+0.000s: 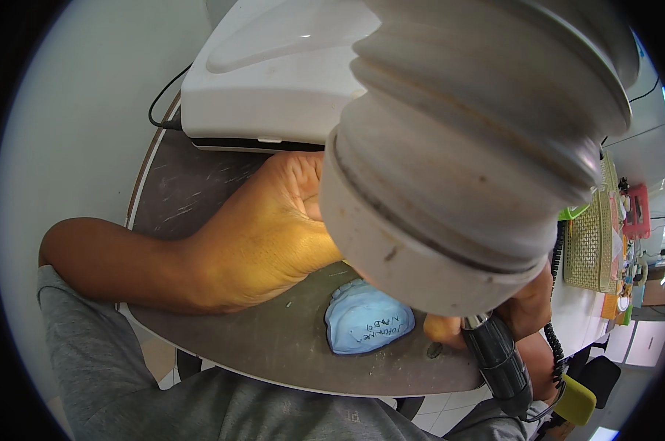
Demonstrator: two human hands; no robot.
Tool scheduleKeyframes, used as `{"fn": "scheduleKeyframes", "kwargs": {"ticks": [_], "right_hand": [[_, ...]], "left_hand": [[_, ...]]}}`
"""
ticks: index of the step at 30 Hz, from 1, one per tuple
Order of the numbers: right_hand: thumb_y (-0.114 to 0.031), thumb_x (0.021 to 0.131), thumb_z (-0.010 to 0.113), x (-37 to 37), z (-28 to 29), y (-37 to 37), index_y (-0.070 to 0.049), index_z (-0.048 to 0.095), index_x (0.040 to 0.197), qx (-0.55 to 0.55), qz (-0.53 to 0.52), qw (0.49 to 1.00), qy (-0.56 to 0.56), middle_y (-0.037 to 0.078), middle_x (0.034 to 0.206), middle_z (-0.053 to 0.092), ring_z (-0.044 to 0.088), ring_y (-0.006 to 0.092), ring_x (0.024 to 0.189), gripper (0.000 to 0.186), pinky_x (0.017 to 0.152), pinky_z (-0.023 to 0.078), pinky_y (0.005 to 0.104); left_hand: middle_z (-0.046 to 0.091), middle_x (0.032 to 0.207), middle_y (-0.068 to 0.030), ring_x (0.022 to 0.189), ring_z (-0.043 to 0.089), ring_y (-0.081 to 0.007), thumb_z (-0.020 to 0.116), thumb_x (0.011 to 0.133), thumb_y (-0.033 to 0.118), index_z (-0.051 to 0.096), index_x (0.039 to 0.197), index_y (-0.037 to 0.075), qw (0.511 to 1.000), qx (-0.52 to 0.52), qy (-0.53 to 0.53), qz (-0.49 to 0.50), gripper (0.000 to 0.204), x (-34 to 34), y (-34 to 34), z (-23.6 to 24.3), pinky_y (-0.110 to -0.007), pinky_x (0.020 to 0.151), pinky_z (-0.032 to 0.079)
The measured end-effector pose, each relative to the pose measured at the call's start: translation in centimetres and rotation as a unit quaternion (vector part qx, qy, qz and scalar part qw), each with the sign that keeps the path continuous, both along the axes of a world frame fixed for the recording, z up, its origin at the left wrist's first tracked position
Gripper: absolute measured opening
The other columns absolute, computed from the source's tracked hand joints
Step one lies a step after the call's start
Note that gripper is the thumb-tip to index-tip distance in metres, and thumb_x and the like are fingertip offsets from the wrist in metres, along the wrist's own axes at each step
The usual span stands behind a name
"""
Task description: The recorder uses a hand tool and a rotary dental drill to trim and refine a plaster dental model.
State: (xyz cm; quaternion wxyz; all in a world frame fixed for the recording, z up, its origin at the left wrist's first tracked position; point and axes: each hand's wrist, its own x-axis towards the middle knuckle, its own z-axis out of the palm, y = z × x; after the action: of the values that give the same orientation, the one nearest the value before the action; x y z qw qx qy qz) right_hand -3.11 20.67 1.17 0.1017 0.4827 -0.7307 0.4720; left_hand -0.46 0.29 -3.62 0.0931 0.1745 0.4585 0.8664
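A large grey ribbed suction hose (479, 132) hangs close to the camera and hides much of the work spot. My left hand (266, 235) rests on the dark round worktable (273, 345), its fingers hidden behind the hose mouth. Just below it lies a pale blue dental plaster cast (367, 320) with handwriting on its base. My right hand (523, 309) is closed around a black rotary handpiece (501, 360), whose tip is hidden behind the hose. A coiled black cord (554, 345) runs from the handpiece.
A white machine housing (266, 81) with a black cable stands at the table's far side. To the right are a woven yellow-green basket (590, 242), small coloured items on a white bench, and a yellow-green pad (576, 400). My grey clothing fills the lower edge.
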Motion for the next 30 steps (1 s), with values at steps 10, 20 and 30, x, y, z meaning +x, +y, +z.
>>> {"fn": "scheduleKeyframes", "kwargs": {"ticks": [10,20,30], "right_hand": [[0.0,0.067,0.079,-0.9,-0.3,-0.5,0.005,0.056,0.088,-0.043,0.008,0.999,0.023,0.018,0.078,0.063,0.069,0.0281,0.073,0.031,0.057,0.054,0.0278],[-0.001,0.067,0.079,-0.4,-0.4,-0.3,0.005,0.057,0.089,-0.027,-0.012,0.999,0.018,0.018,0.078,0.063,0.069,0.0279,0.073,0.031,0.057,0.054,0.0274],[-0.001,0.067,0.079,-0.6,-0.3,-0.3,0.005,0.056,0.088,-0.033,0.005,0.999,0.027,0.018,0.077,0.064,0.069,0.0276,0.072,0.032,0.056,0.054,0.0272]], "left_hand": [[0.065,0.104,-0.0058,0.095,0.061,-0.0128,0.062,0.082,-0.004,0.06,0.107,0.001,0.998,-0.01,-0.054,0.012,0.025,0.1,0.1,0.5,-0.029,0.083,0.053],[0.066,0.101,-0.0066,0.091,0.062,-0.0129,0.064,0.081,-0.004,0.061,0.105,0.0,0.995,-0.067,-0.077,0.006,0.024,0.3,-0.3,0.9,-0.029,0.082,0.054],[0.066,0.102,-0.0077,0.092,0.062,-0.0138,0.064,0.081,-0.003,0.061,0.104,-0.002,0.998,-0.012,-0.053,0.012,0.023,0.2,-0.1,0.3,-0.029,0.081,0.053]]}}
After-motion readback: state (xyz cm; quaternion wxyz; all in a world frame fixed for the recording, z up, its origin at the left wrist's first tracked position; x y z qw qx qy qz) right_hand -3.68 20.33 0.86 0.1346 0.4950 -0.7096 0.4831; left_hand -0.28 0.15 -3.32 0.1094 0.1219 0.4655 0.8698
